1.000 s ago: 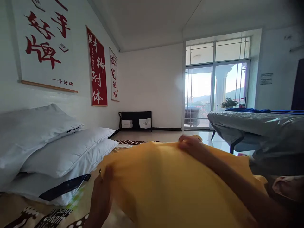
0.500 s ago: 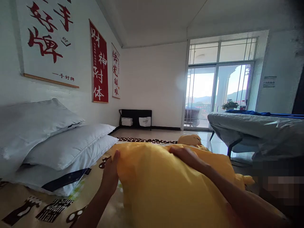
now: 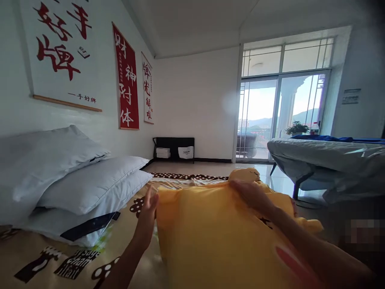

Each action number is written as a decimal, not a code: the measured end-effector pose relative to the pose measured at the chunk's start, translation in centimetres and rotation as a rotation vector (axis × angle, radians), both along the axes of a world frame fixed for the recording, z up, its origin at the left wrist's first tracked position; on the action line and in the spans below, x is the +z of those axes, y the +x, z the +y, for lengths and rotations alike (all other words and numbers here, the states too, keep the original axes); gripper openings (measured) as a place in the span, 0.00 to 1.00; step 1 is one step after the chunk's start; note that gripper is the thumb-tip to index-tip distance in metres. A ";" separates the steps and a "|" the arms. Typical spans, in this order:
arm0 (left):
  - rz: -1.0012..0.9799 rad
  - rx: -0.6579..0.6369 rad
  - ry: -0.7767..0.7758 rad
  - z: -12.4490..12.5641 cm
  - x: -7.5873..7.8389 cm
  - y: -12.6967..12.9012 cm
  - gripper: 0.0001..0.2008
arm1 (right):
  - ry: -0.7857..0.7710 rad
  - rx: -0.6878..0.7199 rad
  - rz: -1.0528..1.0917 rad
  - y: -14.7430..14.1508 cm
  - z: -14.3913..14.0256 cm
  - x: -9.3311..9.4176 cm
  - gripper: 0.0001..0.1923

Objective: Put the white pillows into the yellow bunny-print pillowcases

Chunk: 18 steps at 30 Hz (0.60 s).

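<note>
My left hand (image 3: 149, 208) gripping the yellow pillowcase (image 3: 210, 233) at its left edge, my right hand (image 3: 251, 193) clutching its far edge, white pillows (image 3: 84, 188) stacked left

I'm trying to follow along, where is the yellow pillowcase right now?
In the head view the yellow pillowcase lies low and centre on the patterned bed sheet, between the left hand and right hand, right of the white pillows.

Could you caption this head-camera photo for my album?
Left hand and right hand grip a yellow pillowcase on a patterned bed beside stacked white pillows.
</note>
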<state>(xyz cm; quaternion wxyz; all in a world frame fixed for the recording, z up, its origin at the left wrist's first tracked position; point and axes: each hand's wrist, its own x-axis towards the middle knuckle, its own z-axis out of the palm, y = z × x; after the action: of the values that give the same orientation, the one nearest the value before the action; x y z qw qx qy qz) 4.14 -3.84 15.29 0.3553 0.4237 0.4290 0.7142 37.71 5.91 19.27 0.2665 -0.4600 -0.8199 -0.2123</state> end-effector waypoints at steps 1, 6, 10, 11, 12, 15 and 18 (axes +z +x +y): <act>0.110 0.127 0.048 -0.7 -0.2 -0.3 0.36 | 0.017 -0.018 -0.005 0.6 0.2 -0.3 0.12; 0.859 0.085 -0.023 -4.5 -0.4 0.8 0.20 | 0.038 0.060 -0.140 2.7 1.2 -1.5 0.11; 1.061 -0.015 -0.212 -3.8 -1.2 3.8 0.22 | 0.249 0.064 -0.132 2.2 0.9 -1.7 0.15; 1.053 -0.019 -0.237 -3.2 -1.5 4.4 0.23 | 0.275 0.084 -0.168 2.0 0.7 -1.4 0.16; 1.033 -0.028 -0.248 -2.7 -1.8 4.8 0.23 | 0.297 0.098 -0.193 1.8 0.4 -1.0 0.16; 0.948 -0.052 -0.221 -1.6 -2.1 5.0 0.21 | 0.361 0.096 -0.163 2.0 -0.5 1.0 0.16; 0.899 -0.018 -0.097 -1.3 -1.3 4.1 0.18 | 0.424 0.067 -0.048 3.0 -0.9 2.3 0.15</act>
<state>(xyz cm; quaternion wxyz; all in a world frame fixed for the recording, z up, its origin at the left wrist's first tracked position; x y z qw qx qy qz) 8.26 -5.12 13.96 0.1592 0.6785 0.5702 0.4350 40.72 5.01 21.60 0.3445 -0.3610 -0.7777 -0.3822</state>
